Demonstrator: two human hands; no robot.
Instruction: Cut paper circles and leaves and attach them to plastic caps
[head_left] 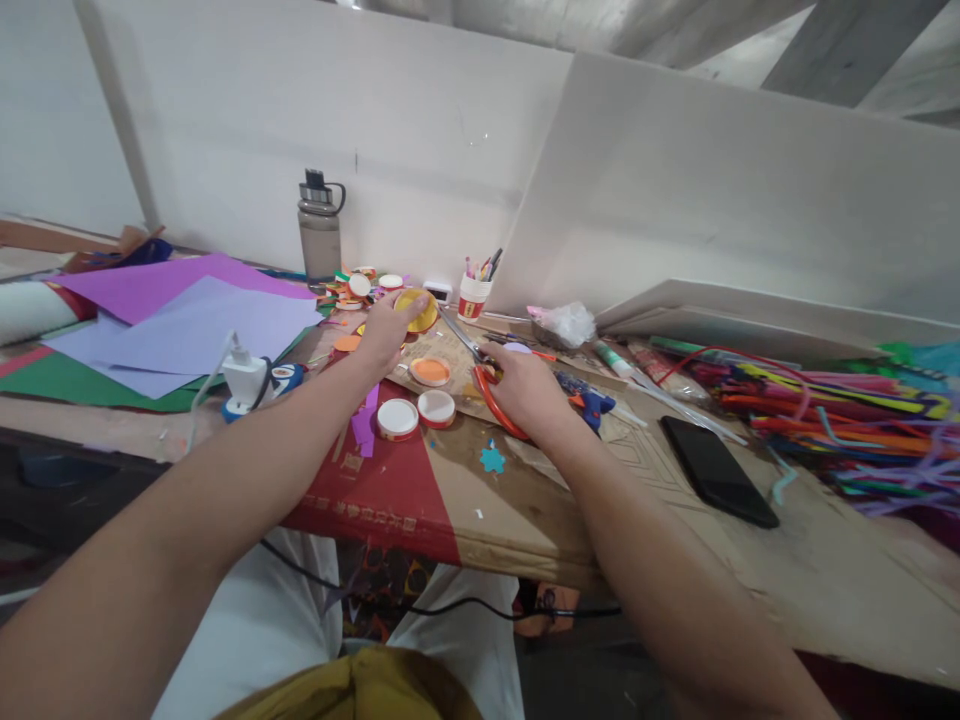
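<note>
Both arms (217, 510) stretch forward and converge above a cardboard sheet (540, 510), the left hand (388, 332) pinching a yellow disc (415, 312) between thumb and fingers. The right hand (523, 385) grips orange-handled scissors (461, 336), blades angled toward the disc. Nearer the sheet's front edge, two white-faced round lids (397, 419) sit beside a blue flower-shaped cutout (493, 457).
</note>
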